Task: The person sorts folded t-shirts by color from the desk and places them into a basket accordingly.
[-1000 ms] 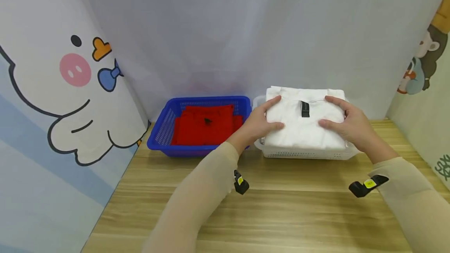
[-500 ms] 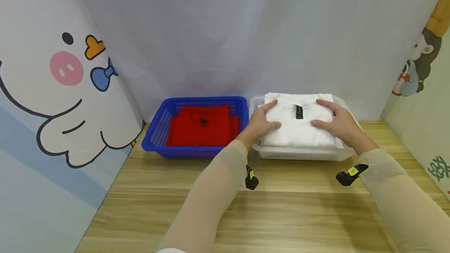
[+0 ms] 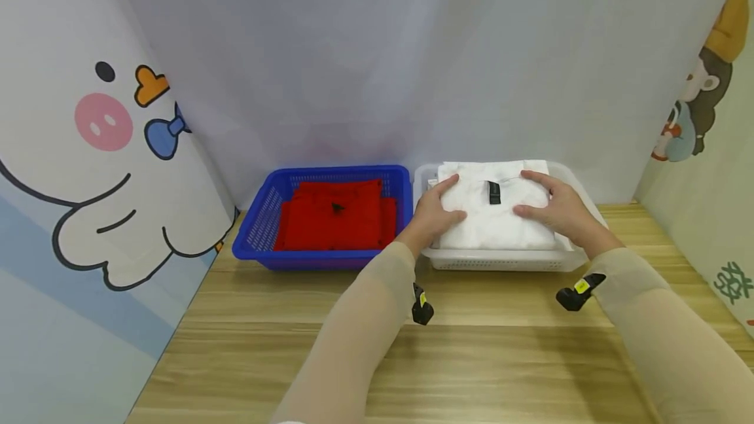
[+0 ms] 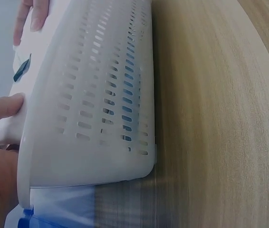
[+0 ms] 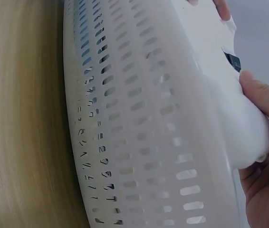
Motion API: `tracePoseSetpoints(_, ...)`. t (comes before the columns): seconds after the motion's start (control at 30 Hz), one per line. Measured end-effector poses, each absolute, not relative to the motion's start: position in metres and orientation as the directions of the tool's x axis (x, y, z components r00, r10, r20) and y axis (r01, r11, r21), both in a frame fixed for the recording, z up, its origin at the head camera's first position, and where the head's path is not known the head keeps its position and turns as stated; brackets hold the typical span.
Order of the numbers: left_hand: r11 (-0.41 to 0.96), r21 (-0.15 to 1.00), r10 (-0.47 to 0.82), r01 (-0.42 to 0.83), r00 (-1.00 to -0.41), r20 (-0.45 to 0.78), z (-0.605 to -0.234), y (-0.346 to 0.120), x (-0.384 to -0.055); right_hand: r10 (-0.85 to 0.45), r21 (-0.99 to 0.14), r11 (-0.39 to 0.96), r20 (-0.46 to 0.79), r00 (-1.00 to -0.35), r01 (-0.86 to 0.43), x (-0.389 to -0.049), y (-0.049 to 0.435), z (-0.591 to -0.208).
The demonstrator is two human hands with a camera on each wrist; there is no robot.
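A folded white shirt (image 3: 497,228) with a black neck label (image 3: 494,193) lies in the white plastic basket (image 3: 501,260) in the head view. My left hand (image 3: 434,216) grips its left side, thumb on top. At the opposite side my right hand (image 3: 564,212) holds it the same way. In the right wrist view, curled fingers (image 5: 263,180) reach beneath the bulging edge of the shirt. The left wrist view has my left thumb (image 4: 8,105) on the cloth just inside the basket's rim. Other white cloth shows under the shirt; how much is hidden.
Left of the white basket stands a blue basket (image 3: 330,259) holding folded red clothes (image 3: 338,224) with a small dark tag. Both baskets stand on a wood-grain table (image 3: 471,358), close to a pale curtain (image 3: 353,57). Printed cartoon panels flank the table.
Both hands have lowered the white shirt into the white basket, so more of the basket's rim shows around it. The view has shifted slightly; the blue basket and red clothes keep their place.
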State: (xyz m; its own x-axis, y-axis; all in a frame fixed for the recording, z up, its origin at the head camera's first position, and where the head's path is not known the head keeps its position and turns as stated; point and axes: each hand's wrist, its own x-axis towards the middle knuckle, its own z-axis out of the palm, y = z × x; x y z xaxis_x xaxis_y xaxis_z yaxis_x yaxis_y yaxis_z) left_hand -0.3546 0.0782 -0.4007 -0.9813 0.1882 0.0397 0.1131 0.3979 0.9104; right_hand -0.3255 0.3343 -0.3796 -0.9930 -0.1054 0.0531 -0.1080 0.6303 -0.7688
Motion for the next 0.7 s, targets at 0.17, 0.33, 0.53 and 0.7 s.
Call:
tracePoseSetpoints(0.17,0.391,0.915,0.19,0.104,-0.981,0.031,-0.401,0.079,-0.354,-0.102,-0.759,0.642,0.054,-0.993,-0.107,-0.327,0.333,-0.384)
tracePoseSetpoints(0.33,0.366,0.926,0.204,0.095,-0.979,0.02,-0.399,0.079,-0.352,-0.094,-0.727,0.678,0.059,-0.994,-0.107,-0.325,0.332,-0.385)
tracePoseSetpoints(0.53,0.335,0.939,0.238,0.081,-0.971,-0.001,-0.398,0.078,-0.35,-0.105,-0.715,0.689,0.058,-0.993,-0.114,-0.323,0.333,-0.389)
tracePoseSetpoints(0.7,0.319,0.942,0.266,0.107,-0.964,0.02,-0.398,0.078,-0.35,-0.136,-0.708,0.689,0.088,-0.987,-0.158,-0.321,0.333,-0.393)
